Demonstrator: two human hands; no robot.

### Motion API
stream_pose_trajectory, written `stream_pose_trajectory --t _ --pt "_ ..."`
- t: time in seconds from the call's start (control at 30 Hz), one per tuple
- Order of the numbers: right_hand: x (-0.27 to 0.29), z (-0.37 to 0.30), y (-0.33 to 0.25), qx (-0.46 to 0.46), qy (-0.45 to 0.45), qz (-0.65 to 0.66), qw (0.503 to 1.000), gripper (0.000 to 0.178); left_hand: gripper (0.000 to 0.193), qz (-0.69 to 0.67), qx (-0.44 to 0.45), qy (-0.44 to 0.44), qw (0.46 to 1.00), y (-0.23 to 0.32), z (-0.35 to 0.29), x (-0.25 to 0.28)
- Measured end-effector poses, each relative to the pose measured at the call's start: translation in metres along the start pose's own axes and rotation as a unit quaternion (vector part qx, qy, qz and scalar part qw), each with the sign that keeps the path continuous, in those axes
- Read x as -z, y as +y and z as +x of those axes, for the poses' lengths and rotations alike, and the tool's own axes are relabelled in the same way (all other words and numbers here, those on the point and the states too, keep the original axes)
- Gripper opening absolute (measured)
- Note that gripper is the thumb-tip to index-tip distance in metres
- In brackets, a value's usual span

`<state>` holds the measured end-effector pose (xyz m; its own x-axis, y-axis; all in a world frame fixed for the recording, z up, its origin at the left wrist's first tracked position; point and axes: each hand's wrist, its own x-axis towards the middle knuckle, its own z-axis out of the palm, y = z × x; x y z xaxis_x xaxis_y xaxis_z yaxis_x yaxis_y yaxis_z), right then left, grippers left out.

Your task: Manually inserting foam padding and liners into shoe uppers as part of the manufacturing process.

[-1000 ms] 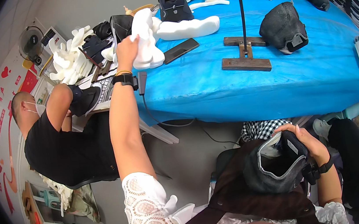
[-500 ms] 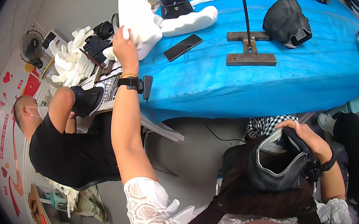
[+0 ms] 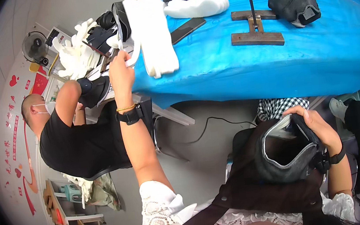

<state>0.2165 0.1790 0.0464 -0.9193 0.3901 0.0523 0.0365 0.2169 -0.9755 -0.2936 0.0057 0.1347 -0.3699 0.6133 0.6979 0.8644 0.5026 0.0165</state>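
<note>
Rn I'm prob on the foam-picking step: my left hand (image 3: 121,74) is pinching the end of a thin white foam piece (image 3: 137,50), right by the foam stack (image 3: 152,35) on the blue table cover (image 3: 209,60). My right hand (image 3: 317,127) is curled round the collar of a dark grey shoe (image 3: 275,170), resting on my brown apron (image 3: 242,187) w/ its opening up. Next move imo calls for a firm pinch n lifting the piece w/o dragging others. Can't tell if it's fully loose tbh.
</note>
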Motion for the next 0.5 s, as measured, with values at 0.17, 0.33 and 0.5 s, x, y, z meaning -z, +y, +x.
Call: stream_pose_trajectory --t 0.17,0.33,0.5 --pt "-0.004 -0.004 0.001 0.013 0.009 -0.010 1.000 0.070 0.030 -0.297 0.076 -0.373 0.876 0.020 0.009 0.010" --pt "-0.008 -0.009 -0.004 0.017 0.018 -0.005 1.000 0.067 0.033 -0.214 -0.094 -0.122 0.965 0.071 0.037 -0.019" --pt "-0.010 -0.011 0.001 0.004 0.021 0.007 1.000 0.063 0.050 -0.034 -0.099 -0.198 0.974 0.139 0.065 -0.022"
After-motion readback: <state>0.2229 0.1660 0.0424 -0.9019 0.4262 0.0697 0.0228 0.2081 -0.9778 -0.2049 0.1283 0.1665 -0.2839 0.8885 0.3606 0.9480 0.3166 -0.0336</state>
